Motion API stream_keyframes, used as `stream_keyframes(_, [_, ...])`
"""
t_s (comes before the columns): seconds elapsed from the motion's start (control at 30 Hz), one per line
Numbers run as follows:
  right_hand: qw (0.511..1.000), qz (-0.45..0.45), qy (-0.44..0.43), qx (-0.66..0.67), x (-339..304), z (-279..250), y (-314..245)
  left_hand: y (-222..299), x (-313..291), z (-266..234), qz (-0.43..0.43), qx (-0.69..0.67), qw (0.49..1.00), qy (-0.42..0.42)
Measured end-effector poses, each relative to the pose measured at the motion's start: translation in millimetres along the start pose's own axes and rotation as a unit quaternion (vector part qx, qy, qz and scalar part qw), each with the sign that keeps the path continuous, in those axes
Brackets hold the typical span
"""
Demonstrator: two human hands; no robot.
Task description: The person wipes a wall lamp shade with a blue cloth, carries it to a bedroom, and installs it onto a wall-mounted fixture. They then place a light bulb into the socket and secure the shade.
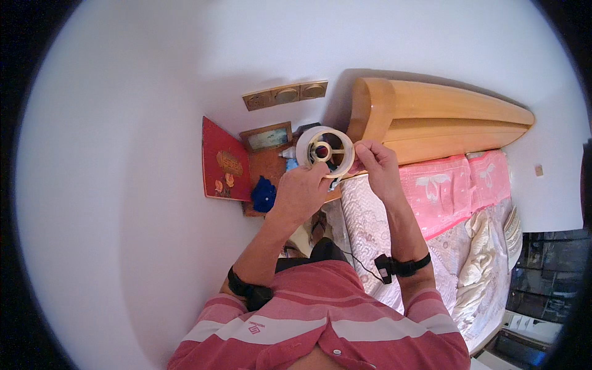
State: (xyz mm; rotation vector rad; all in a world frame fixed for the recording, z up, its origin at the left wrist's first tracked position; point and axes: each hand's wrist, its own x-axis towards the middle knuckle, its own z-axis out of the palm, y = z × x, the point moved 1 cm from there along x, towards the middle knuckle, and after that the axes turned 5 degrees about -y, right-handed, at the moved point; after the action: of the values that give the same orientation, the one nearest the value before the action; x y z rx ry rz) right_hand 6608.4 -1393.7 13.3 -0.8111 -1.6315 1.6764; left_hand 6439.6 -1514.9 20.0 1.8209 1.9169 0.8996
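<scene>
The roll (306, 145) lies ahead of my left hand (302, 191) and to the left of my right hand (378, 164), touching both, so neither is the nearer. Round in outline, it has no long side; its axle points up toward my eyes with a slight lean to the right, so the spoked face is turned to me and the pale outer band shows on the left. My left hand grips the near rim, its far fingertips hidden. My right hand has thumb and forefinger pinched on the right rim; whether a loose end lies between them I cannot tell. The roll is held in the air over the right part of the tabletop (265, 163), beyond whose right edge lie the headboard (456, 117) and bed (364, 213). A blue cloth (264, 194) lies near the tabletop's front left corner, a red panel (219, 148) stands along its left edge, and a frame (266, 138) stands near its back edge.
</scene>
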Motion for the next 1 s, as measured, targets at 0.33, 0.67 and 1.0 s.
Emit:
stream_keyframes(0.33, [0.994,-0.057,-0.036,-0.081,17.3,-14.2,-66.7,42.5,11.1,-31.9,0.063,0.075,0.994,0.038])
stream_keyframes(0.67, [0.984,-0.132,-0.101,-0.062,31.0,-25.0,-88.0,52.3,21.0,-34.2,0.104,0.088,0.988,0.074])
stream_keyframes(1.0, [0.989,-0.047,-0.102,0.092,31.4,-32.4,-81.5,54.3,21.4,-25.3,0.128,0.043,0.983,0.122])
